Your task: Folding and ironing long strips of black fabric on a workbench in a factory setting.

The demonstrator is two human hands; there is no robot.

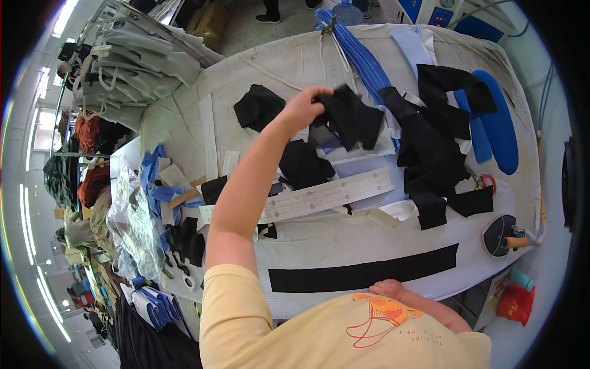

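Stretched out over the table, my left hand point(302, 109) is closed on a piece of black fabric point(350, 117), its thumb and fingers pinching the left edge. The piece is slightly blurred and hangs over other cloth. Close to my body, my right hand point(387, 289) lies at the lower edge of a long black fabric strip point(362, 270), its fingers curled and no thing visible in them. The strip is spread flat along the near side. A black fabric pile point(305, 165) and a separate black piece point(259, 107) lie near my left arm.
A long white marked strip point(326, 195) crosses mid-table. To the right are more black cut pieces point(433, 157), scissors point(487, 182), a blue padded board point(499, 126) and an iron point(499, 237). Blue bundled strips point(359, 52) lie far back; clear plastic point(132, 218) sits left.
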